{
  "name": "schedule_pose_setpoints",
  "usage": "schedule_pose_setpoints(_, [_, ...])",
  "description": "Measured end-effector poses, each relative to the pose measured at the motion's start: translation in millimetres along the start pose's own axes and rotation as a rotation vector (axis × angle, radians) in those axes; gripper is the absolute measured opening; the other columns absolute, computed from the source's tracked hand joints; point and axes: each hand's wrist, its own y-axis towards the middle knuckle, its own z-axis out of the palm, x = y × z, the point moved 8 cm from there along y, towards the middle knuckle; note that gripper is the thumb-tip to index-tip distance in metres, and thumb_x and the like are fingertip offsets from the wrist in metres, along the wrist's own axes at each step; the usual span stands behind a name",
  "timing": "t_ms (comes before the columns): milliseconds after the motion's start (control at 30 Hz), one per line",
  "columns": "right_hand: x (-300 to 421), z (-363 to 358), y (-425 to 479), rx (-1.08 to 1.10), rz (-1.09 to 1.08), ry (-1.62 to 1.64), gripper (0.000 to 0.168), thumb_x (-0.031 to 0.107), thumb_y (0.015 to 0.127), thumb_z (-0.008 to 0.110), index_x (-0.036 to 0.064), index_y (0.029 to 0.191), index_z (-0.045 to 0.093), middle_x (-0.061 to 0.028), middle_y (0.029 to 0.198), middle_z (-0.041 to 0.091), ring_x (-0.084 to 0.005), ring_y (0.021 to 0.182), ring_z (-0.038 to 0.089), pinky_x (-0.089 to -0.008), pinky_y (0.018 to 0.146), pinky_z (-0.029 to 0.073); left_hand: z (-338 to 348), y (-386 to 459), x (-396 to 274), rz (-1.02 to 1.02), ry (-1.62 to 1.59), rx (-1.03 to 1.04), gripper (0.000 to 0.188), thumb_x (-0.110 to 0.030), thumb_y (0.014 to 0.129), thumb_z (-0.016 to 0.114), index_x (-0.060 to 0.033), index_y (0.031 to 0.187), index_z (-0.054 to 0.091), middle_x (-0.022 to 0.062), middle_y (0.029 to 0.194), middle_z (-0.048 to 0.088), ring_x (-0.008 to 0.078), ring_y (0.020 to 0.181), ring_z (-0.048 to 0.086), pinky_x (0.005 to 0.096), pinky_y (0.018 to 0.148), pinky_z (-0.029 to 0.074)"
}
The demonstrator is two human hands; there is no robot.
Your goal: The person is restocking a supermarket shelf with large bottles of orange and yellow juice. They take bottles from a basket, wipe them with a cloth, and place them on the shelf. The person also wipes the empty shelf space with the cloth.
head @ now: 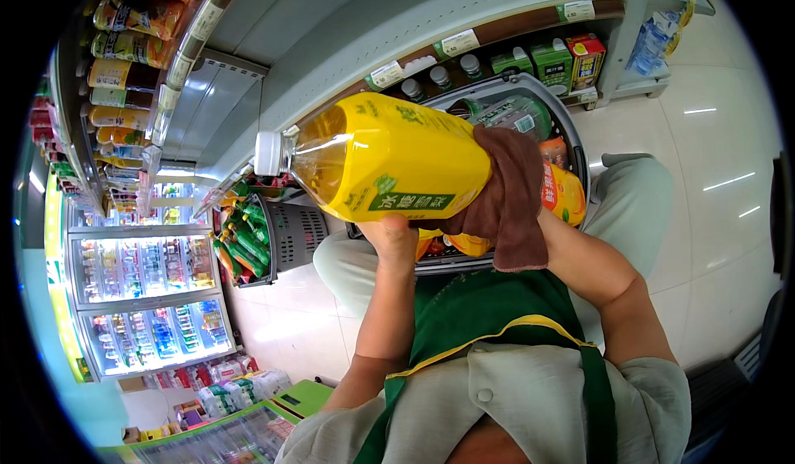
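A large plastic bottle of yellow-labelled drink (410,153) lies tilted in front of me, its white cap pointing left. My left hand (392,234) grips it from below, thumb against the label. A brown cloth (512,197) is wrapped against the bottle's base; my right hand (548,225) holds it there, its fingers mostly hidden beneath the fabric. Under the bottle, between my knees, stands a grey plastic shopping basket (581,153). It holds clear green-tinted bottles (518,113) and orange-and-yellow packages (562,194).
Grey store shelving (372,35) rises ahead, with capped bottles (441,78) and green cartons (551,66) on its bottom level. Drink bottles fill the left shelf (186,48). Another grey basket (298,234) with green bottles stands left on the tiled floor. Lit drink coolers (146,271) lie beyond.
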Motion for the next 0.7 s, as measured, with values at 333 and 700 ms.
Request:
schedule_pose_setpoints(333, [-19.6, 53.0, -17.5, 0.914, 0.488, 0.269, 0.054, 0.027, 0.083, 0.058, -0.001, 0.124, 0.036, -0.0131, 0.117, 0.049, -0.0236, 0.104, 0.050, -0.0349, 0.090, 0.040, -10.8, 0.9, -11.3, -0.148, -0.217, -0.015, 0.069, -0.036, 0.070, 0.065, -0.0017, 0.124, 0.040, 0.0143, 0.114, 0.053, 0.0278, 0.102, 0.055, 0.0390, 0.088, 0.045])
schedule_pose_setpoints(700, [-7.5, 37.8, -22.1, 0.742, 0.354, 0.343, 0.049, 0.026, 0.078, 0.060, 0.001, 0.116, 0.044, -0.0113, 0.109, 0.053, -0.0210, 0.106, 0.048, -0.0322, 0.088, 0.041, 2.6, -31.0, 15.5, -0.528, 0.182, 0.087, 0.103, -0.021, 0.055, 0.084, -0.0054, 0.134, 0.021, 0.0122, 0.128, 0.041, 0.0233, 0.116, 0.044, 0.0370, 0.098, 0.036])
